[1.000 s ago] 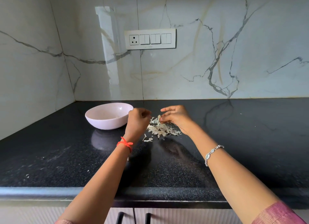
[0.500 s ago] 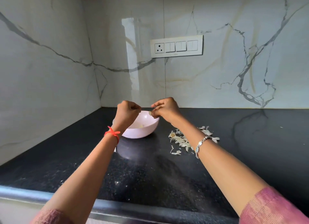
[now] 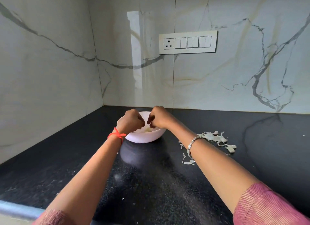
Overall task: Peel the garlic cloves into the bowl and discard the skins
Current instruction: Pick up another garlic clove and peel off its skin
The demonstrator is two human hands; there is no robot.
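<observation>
A white bowl [image 3: 145,138] stands on the black counter near the back corner, with something pale at its bottom. My left hand [image 3: 132,122] and my right hand [image 3: 160,118] hover just above the bowl. Their curled fingertips meet over its middle and pinch a small garlic clove, which the fingers mostly hide. A loose pile of pale garlic skins [image 3: 216,138] lies on the counter to the right of the bowl, behind my right wrist. A few stray skin scraps [image 3: 188,162] lie nearer to me.
The black speckled counter [image 3: 151,182] runs to marble walls at the left and back. A socket and switch plate [image 3: 187,42] sits on the back wall. The counter's front edge [image 3: 18,209] shows at the lower left.
Both hands have moved from the skin pile left to the bowl and have dropped lower over it. My view has followed to the left and tipped up.
</observation>
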